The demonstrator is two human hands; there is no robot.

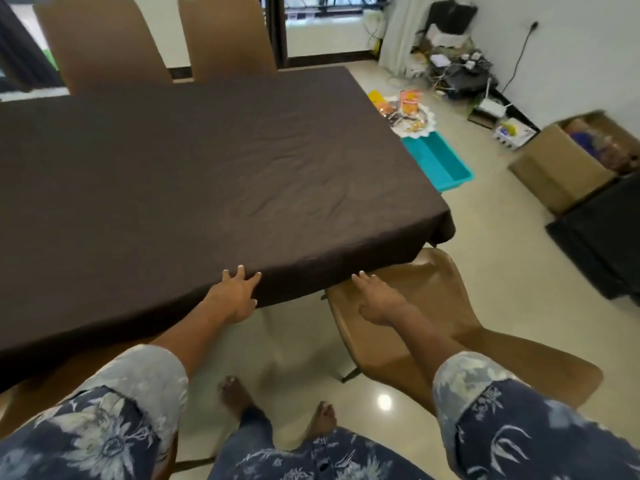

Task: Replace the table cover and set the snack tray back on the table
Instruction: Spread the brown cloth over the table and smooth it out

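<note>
A dark brown table cover lies spread over the whole table, with light wrinkles near the right end and its hem hanging over the near edge. My left hand rests on that near edge with straight fingers pressing the cloth. My right hand reaches toward the hanging hem near the table's right corner, fingers extended, just below the cloth. The snack tray, white and scalloped with orange and yellow packets, sits on the floor beyond the table's far right side.
A brown chair stands under my right arm at the table corner. Two more chairs stand at the far side. A teal bin lies on the floor beside the tray. A cardboard box and cables sit by the right wall.
</note>
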